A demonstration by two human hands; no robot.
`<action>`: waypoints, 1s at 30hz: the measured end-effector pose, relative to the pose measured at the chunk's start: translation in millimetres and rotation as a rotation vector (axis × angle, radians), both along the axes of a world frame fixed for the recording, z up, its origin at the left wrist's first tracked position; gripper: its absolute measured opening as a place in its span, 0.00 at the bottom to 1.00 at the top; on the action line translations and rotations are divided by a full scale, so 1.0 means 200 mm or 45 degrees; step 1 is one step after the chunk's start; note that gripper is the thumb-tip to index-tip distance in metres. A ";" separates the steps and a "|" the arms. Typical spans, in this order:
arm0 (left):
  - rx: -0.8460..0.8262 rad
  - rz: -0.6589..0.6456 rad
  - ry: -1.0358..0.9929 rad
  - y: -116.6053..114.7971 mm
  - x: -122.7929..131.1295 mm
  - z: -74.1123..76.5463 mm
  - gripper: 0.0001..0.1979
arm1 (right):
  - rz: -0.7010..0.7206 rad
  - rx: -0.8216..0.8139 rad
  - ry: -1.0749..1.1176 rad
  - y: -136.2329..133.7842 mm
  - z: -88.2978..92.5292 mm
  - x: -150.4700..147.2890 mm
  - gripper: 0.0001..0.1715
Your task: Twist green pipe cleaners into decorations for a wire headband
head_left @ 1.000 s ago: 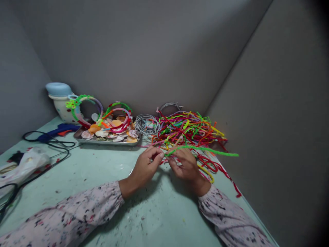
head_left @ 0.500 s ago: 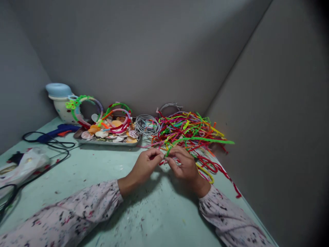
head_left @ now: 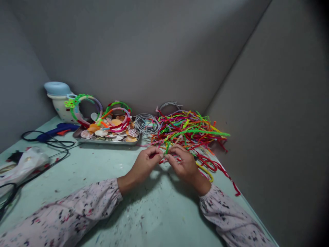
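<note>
A green pipe cleaner (head_left: 207,132) is pinched in front of me, its bent short end upright at the fingertips and its long end stretching right over the pile. My right hand (head_left: 185,168) grips it between thumb and forefinger. Close beside, my left hand (head_left: 145,165) pinches with thumb and fingers at the bent end; the fingers hide most of what it holds. Just behind both hands lies a tangled heap of coloured pipe cleaners (head_left: 190,120).
Left of the heap are coiled grey wire (head_left: 147,124) and a metal tray (head_left: 108,142) of seashells, with pipe-cleaner-wrapped hoops (head_left: 122,109) on it. Further left stand a blue-lidded white container (head_left: 60,103), a blue glue gun (head_left: 58,132), a black cable (head_left: 52,164) and a plastic bag (head_left: 28,163).
The long end of the green pipe cleaner has swung up and left a little, while its short end stands more upright. My hands have barely moved.
</note>
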State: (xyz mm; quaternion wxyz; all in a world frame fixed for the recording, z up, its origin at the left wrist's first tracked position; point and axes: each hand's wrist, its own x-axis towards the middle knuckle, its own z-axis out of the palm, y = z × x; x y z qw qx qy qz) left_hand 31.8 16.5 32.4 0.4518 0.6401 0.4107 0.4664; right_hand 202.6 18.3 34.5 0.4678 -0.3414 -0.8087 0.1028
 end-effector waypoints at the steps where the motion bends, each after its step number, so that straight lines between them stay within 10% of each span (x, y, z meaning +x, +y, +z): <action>1: 0.003 -0.002 0.001 0.00 0.00 0.00 0.08 | 0.011 -0.004 0.007 0.00 0.00 0.00 0.03; 30: 0.029 -0.009 -0.024 0.00 -0.01 0.00 0.10 | -0.030 -0.128 -0.020 -0.02 0.03 -0.01 0.06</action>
